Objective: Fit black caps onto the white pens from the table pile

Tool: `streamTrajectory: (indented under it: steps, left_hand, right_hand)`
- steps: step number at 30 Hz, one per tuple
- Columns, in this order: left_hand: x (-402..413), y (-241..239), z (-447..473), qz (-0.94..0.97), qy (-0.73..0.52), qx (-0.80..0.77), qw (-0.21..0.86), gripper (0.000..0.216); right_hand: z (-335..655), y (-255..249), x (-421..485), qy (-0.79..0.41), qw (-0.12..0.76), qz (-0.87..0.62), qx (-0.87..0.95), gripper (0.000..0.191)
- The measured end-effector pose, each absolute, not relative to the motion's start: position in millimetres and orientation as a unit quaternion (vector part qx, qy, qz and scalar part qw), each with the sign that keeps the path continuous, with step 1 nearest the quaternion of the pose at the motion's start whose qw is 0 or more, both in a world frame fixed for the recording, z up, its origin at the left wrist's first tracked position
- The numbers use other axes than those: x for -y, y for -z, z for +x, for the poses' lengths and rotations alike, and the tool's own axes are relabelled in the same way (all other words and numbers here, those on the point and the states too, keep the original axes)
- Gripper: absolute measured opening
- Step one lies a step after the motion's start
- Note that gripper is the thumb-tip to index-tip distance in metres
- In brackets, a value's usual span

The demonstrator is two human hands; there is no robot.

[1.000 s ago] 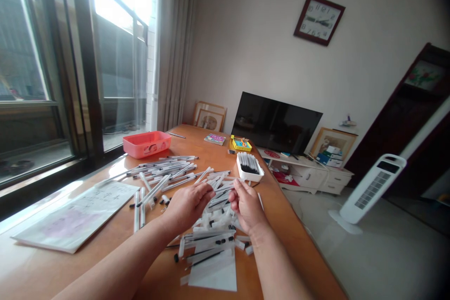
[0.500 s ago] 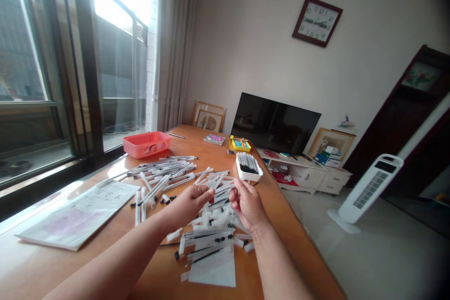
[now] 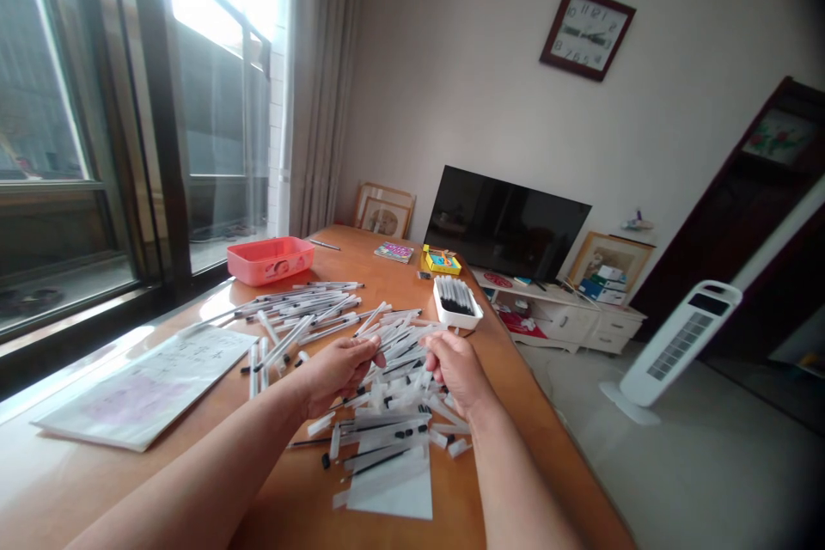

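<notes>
My left hand is closed in a pinch above the loose pen parts, thumb against forefinger; what lies in it is too small to make out. Facing it across a small gap, my right hand is also pinched, its fingers curled, and its contents are hidden. Beneath and between them spreads a heap of clear pen barrels, with translucent pen caps nearer me. Several small black plugs and dark refills lie on a white sheet. Farther left rests a pile of pens.
Beyond my right hand stands a white box of upright pens. A red plastic basket and a paper booklet are on the left. A yellow box sits at the back of the wooden table.
My left hand has drawn slightly left and back, widening the gap between the hands. My right hand stays nearly in place, its fingers curled more. The view has shifted slightly.
</notes>
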State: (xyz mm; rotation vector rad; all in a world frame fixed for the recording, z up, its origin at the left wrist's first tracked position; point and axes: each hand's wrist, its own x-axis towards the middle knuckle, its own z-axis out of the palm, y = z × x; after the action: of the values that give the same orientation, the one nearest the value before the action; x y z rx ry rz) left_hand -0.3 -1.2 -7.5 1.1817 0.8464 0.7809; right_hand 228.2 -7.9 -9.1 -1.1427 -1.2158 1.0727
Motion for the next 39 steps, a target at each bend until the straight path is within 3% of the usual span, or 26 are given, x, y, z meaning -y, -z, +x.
streamTrajectory:
  steps: [5, 8, 17, 29, 35, 39]
  left_hand:
    - [-2, 10, -3, 0.526, -0.346, -0.369, 0.683, 0.052]
    - [0, 9, 0, 0.526, -0.349, -0.367, 0.683, 0.053]
    - [3, 7, 4, 0.524, -0.357, -0.361, 0.684, 0.052]
    - [3, 10, 10, 0.502, -0.389, -0.403, 0.659, 0.070]
    - [5, 6, 10, 0.578, -0.405, -0.357, 0.612, 0.045]
    - [6, 7, 12, 0.604, -0.411, -0.365, 0.577, 0.042]
  right_hand:
    - [217, 13, 12, -0.478, 0.466, -0.500, 0.551, 0.038]
    - [214, 13, 12, -0.484, 0.485, -0.485, 0.543, 0.049]
    - [200, 16, 14, -0.495, 0.522, -0.459, 0.522, 0.055]
    - [199, 12, 10, -0.541, 0.634, -0.406, 0.374, 0.041]
    - [208, 14, 6, -0.500, 0.667, -0.414, 0.367, 0.039]
    - [204, 11, 9, -0.501, 0.674, -0.401, 0.365, 0.038]
